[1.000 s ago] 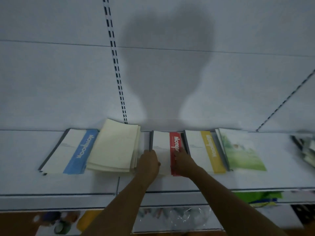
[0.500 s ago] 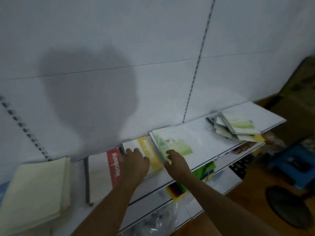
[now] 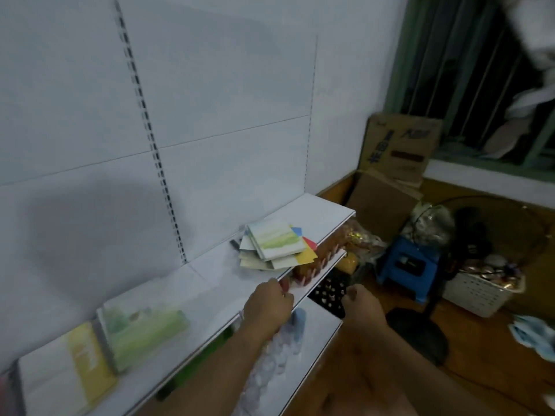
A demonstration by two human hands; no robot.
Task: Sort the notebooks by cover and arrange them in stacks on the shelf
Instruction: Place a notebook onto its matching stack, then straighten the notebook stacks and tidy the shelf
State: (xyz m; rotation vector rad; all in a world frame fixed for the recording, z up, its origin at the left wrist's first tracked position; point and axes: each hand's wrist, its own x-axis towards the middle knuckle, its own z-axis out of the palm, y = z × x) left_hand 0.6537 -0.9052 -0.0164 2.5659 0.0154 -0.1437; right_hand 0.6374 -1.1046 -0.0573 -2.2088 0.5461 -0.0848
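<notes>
Loose notebook pile [image 3: 274, 244] lies beyond both hands [image 3: 268, 304], apart.

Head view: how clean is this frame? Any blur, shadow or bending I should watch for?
Head view: dim and motion-blurred; the green-cover notebook and yellow-band notebook at lower left are smeared, the unsorted pile reads sharper. Both hands, left hand and right hand, are soft. A broad shadow lies on the back panel. Wide-angle bending tilts the shelf.
</notes>
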